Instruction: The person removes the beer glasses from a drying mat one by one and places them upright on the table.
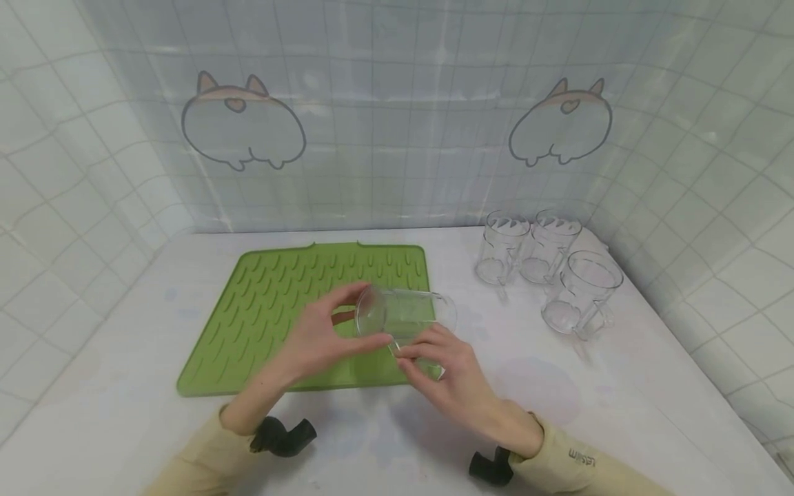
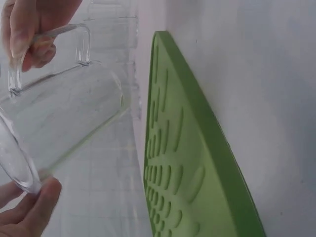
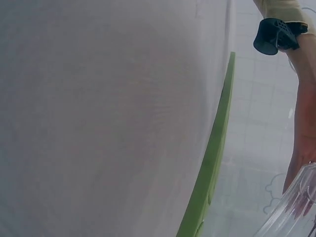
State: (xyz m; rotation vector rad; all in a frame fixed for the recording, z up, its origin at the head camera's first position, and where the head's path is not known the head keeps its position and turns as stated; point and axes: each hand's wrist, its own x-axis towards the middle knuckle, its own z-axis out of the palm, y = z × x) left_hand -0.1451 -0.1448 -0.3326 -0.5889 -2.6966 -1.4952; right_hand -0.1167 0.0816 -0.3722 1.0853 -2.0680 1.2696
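A clear glass mug (image 1: pixel 409 310) lies on its side in the air above the right part of a green ridged drying mat (image 1: pixel 267 310). My left hand (image 1: pixel 319 337) holds its left end between thumb and fingers. With its fingers, my right hand (image 1: pixel 455 372) grips the handle, which points down towards me. In the left wrist view, the mug's handle (image 2: pixel 84 44) is in the right hand's fingers, and the left fingertips (image 2: pixel 47 197) touch the thick glass end. Only part of the mug (image 3: pixel 296 207) shows in the right wrist view.
Three more clear glass mugs stand upright at the back right: a left one (image 1: pixel 504 248), a middle one (image 1: pixel 548 248) and a nearer one (image 1: pixel 582 293). A white surface (image 1: pixel 112 413) lies under everything. Tile-patterned sheeting (image 1: pixel 397 138) encloses the back and sides.
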